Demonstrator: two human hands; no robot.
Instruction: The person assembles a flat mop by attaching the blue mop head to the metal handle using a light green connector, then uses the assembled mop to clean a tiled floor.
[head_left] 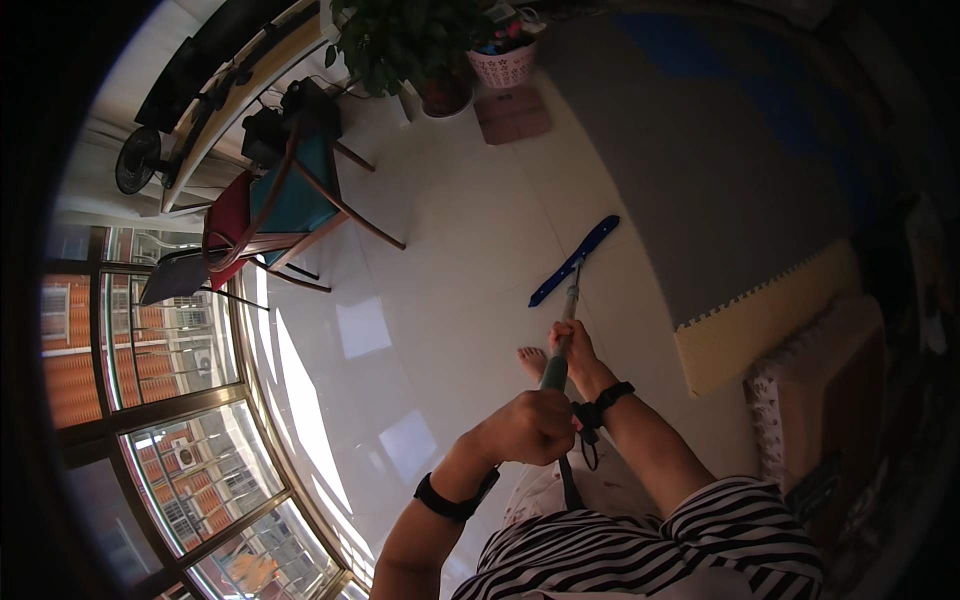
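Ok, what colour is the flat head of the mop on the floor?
Blue. The mop head shows clearly in the head view, lying on the pale tiled floor.

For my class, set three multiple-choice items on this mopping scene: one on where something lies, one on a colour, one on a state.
1. Where does the mop head rest?
A. on the white tiled floor
B. on the chair
C. on the grey mat

2. What colour is the mop head?
A. red
B. blue
C. yellow

3. How is the mop handle held?
A. by no hand
B. by one hand
C. by both hands

Answers: 1 A, it lies flat on the tiled floor. 2 B, it is a blue strip. 3 C, the left hand and right hand both close around it.
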